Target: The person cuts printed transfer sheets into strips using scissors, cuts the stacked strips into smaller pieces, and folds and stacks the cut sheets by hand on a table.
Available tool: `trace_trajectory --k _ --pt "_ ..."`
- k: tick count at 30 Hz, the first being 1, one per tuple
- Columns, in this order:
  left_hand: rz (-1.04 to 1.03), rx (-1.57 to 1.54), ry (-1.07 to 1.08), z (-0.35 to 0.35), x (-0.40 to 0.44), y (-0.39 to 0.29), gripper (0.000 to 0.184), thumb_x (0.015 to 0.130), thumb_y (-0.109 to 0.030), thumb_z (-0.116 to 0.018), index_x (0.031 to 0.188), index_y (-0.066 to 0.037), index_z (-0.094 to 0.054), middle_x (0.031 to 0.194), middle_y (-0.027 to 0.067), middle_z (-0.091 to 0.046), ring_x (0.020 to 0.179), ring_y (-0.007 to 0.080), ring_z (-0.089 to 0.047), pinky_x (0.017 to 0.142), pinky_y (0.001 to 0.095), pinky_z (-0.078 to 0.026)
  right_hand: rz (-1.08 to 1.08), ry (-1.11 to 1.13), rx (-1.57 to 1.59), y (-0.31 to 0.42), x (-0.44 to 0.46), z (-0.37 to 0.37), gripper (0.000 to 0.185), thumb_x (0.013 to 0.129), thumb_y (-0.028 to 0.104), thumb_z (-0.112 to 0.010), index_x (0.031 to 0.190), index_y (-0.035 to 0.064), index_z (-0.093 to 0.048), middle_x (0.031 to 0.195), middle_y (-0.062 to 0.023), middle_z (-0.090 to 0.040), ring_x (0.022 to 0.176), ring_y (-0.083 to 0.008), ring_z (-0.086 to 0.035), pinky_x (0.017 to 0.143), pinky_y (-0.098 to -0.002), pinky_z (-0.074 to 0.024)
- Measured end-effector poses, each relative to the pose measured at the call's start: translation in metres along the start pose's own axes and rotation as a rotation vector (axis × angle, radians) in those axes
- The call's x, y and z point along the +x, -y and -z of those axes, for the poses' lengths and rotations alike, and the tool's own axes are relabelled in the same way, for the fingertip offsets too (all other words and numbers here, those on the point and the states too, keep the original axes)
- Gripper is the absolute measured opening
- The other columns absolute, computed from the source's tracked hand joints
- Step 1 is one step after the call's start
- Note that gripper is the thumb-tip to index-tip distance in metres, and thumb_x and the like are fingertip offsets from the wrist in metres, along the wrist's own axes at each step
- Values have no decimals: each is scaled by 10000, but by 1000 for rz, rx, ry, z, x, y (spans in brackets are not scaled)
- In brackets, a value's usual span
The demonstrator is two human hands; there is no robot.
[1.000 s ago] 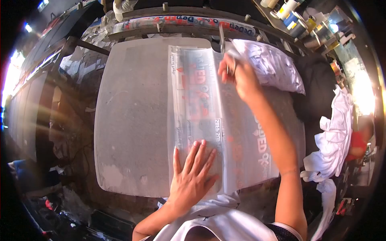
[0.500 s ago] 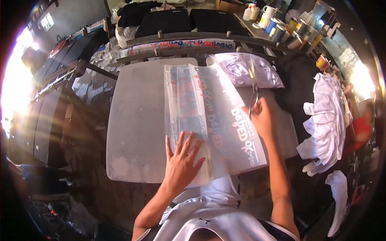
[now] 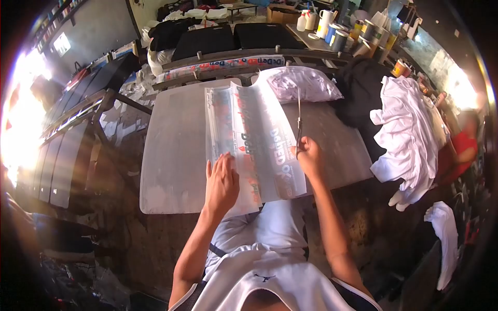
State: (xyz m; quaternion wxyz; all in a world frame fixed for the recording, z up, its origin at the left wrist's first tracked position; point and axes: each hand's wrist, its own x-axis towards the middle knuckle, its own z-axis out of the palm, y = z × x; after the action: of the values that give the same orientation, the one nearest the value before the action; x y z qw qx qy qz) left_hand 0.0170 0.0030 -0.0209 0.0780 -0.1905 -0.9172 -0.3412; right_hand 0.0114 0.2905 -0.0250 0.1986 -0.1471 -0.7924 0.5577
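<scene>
Printed translucent film sheets [image 3: 244,140] lie over the middle of a grey board [image 3: 174,150] and reach its front edge. My left hand [image 3: 222,181] rests on the film's lower left part, palm down, its fingers slightly apart and holding nothing. At the film's right edge, my right hand [image 3: 309,155] is closed round the handles of metal scissors [image 3: 299,122], whose blades point away from me. Beyond the scissors, a clear bag of white cloth [image 3: 303,85] lies at the back of the board. Whether the right fingers also touch the film I cannot tell.
White garments [image 3: 407,135] hang at the right, beside dark cloth [image 3: 363,90]. A printed roll [image 3: 223,64] lies behind the board. Bottles and cans stand on a table [image 3: 311,39] at the back right. A person in red [image 3: 464,145] is at the far right.
My right hand has come down and towards me with the scissors. The film's right part has shifted and now bends upward in folds. My left hand stays on the film. The view has tilted up.
</scene>
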Motion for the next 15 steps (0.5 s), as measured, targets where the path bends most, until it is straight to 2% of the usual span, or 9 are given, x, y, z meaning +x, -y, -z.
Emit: trace_trajectory --k 2,4,5,6,9,12,13,14,15 --pt "0 -84 -29 3 3 -6 454 989 -137 -575 1402 24 -480 1446 218 -547 1413 445 -455 1198 631 -280 -15 40 -7 6 0 -2 166 839 20 -770 886 29 -611 756 -22 -675 703 -96 -623 670 -277 -481" --pt "-111 -59 -236 1 6 -17 479 978 -175 -636 1391 22 -495 1472 216 -521 1416 432 -457 1197 614 -293 -25 14 -28 10 -2 -3 167 834 34 -778 880 23 -618 748 -36 -678 687 -118 -622 663 -297 -485" --pt "-134 13 -182 -1 6 -18 553 960 -217 -688 1431 0 -495 1539 223 -464 1473 416 -402 1222 611 -259 19 11 -52 -1 2 -5 180 834 52 -783 883 20 -613 746 -54 -680 676 -144 -628 662 -309 -487" --pt "-133 13 -180 -2 4 -19 553 960 -217 -688 1431 0 -495 1539 223 -464 1473 416 -402 1222 611 -259 65 10 -78 -9 5 -7 195 834 69 -789 886 16 -609 745 -73 -683 666 -170 -634 661 -320 -490" --pt "-255 146 40 -13 -3 -17 638 969 -296 -697 1523 -60 -487 1661 191 -353 1587 363 -229 1280 590 -135 114 84 -161 -22 12 -10 221 840 100 -792 901 11 -598 752 -102 -684 662 -221 -648 660 -345 -500" --pt "-288 203 95 -29 -9 -5 645 980 -327 -682 1534 -65 -481 1667 183 -352 1583 355 -245 1281 588 -133 287 -67 -108 -13 2 -16 271 842 144 -812 916 9 -589 750 -112 -681 645 -246 -646 643 -374 -509" --pt "-296 198 93 -29 -10 -2 647 984 -327 -676 1543 -66 -478 1668 183 -352 1579 355 -255 1280 588 -137 292 -114 -299 -2 -10 -7 268 886 173 -816 889 21 -595 736 -80 -680 629 -191 -639 608 -348 -509" --pt "-294 199 104 -27 -10 -3 647 984 -327 -676 1543 -66 -478 1668 183 -352 1579 355 -255 1280 588 -137 280 -113 -298 17 -27 4 268 886 173 -816 889 21 -595 736 -80 -680 629 -191 -639 608 -348 -509" --pt "-298 201 101 -25 -10 -5 639 985 -328 -674 1538 -69 -487 1663 183 -361 1575 354 -265 1280 587 -138 114 -28 -37 31 -48 17 263 915 190 -805 880 35 -596 729 -57 -675 630 -157 -634 598 -315 -502"
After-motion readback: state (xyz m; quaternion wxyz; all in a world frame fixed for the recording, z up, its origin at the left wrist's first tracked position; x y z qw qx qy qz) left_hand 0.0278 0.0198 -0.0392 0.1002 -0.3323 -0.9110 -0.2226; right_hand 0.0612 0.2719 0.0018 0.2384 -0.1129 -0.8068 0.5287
